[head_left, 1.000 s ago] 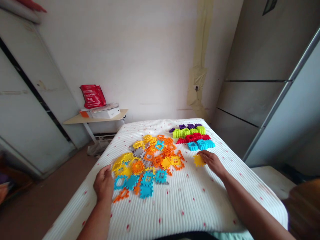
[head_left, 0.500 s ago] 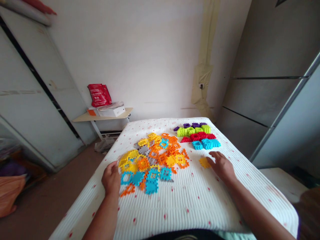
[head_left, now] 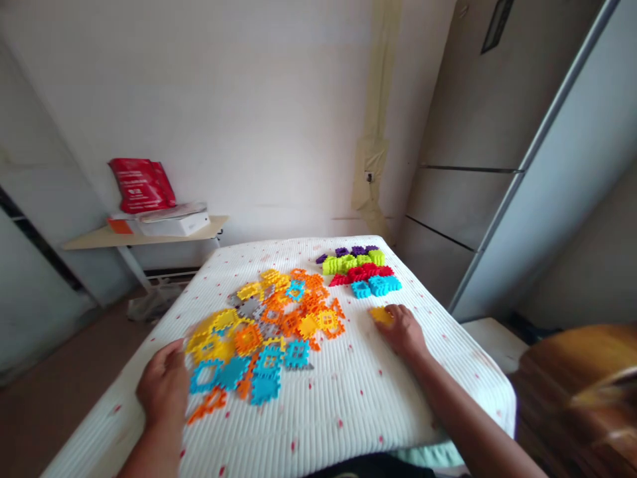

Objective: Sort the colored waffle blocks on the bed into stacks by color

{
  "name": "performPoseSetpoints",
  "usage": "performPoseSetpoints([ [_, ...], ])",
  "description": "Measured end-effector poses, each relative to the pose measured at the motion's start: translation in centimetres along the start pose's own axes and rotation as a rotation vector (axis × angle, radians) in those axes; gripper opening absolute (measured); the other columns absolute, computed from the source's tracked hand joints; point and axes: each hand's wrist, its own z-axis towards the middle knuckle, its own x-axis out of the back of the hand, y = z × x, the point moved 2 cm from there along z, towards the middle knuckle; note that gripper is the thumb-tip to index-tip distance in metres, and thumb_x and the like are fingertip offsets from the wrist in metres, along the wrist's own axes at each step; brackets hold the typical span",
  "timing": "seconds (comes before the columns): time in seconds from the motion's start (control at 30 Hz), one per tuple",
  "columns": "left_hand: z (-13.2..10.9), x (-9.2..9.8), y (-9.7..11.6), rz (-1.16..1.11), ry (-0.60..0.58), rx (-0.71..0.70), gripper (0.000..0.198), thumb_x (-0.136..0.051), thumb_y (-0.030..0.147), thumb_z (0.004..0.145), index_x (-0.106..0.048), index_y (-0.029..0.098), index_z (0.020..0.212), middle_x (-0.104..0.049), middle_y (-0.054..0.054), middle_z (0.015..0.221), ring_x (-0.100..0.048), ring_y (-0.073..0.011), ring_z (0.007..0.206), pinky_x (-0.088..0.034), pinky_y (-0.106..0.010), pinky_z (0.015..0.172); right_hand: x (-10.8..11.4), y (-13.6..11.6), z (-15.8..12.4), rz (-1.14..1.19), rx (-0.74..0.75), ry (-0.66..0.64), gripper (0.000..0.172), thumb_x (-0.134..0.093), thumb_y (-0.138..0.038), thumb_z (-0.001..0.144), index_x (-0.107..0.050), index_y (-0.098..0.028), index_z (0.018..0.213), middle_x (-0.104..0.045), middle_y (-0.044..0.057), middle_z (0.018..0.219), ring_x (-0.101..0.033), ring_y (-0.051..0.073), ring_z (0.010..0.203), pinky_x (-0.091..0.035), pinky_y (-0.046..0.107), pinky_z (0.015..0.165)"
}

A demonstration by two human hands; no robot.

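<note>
My left hand is at the left edge of a loose heap of plastic interlocking tiles, with its fingers bent together beside the yellow tiles. Whatever its fingertips may grip is hidden. My right hand is low over the table, with its fingers closed on a single yellow tile and partly covering it. Between my hands the heap also holds orange tiles, blue tiles and grey tiles, some solid and some with window-like cutouts.
Beyond my right hand, rows of blue, red, green and purple tiles lie sorted by colour. A quilted white cloth covers the table. A side table with a red bag stands left; a fridge stands right.
The view has turned to the right, so the scene sits further left. My right hand's fingers have come down over the yellow tile. My left hand stays beside the heap.
</note>
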Motion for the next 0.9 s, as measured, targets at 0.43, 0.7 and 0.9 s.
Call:
performPoseSetpoints([
  [0.43, 0.0, 0.3, 1.0, 0.143, -0.067, 0.073, 0.030, -0.044, 0.039, 0.071, -0.064, 0.028, 0.091, -0.068, -0.001, 0.097, -0.060, -0.0265, 0.093, -0.044, -0.043, 0.093, 1.1, 4.8, 3.5, -0.146, -0.340, -0.026, 0.037, -0.053, -0.035, 0.075, -0.057, -0.019, 0.108, -0.057, 0.011, 0.109, -0.047, 0.027, 0.105, -0.036, 0.037, 0.079],
  [0.7, 0.2, 0.5, 0.9, 0.144, -0.100, 0.085, 0.041, -0.044, 0.037, 0.071, -0.065, 0.022, 0.102, -0.066, -0.007, 0.104, -0.058, -0.0288, 0.097, -0.043, -0.045, 0.092, 0.9, 4.6, 4.5, -0.199, -0.323, -0.082, 0.035, -0.049, -0.037, 0.078, -0.057, -0.020, 0.107, -0.056, 0.010, 0.109, -0.045, 0.026, 0.106, -0.034, 0.038, 0.081],
  [0.9, 0.2, 0.2, 0.8, 0.054, -0.061, 0.041, 0.035, -0.046, 0.031, 0.069, -0.066, 0.020, 0.095, -0.067, -0.006, 0.097, -0.059, -0.0262, 0.094, -0.043, -0.041, 0.091, 0.7, 4.7, 4.6, -0.231, -0.286, -0.091, 0.036, -0.049, -0.041, 0.077, -0.058, -0.019, 0.104, -0.057, 0.011, 0.106, -0.047, 0.028, 0.103, -0.036, 0.040, 0.078],
])
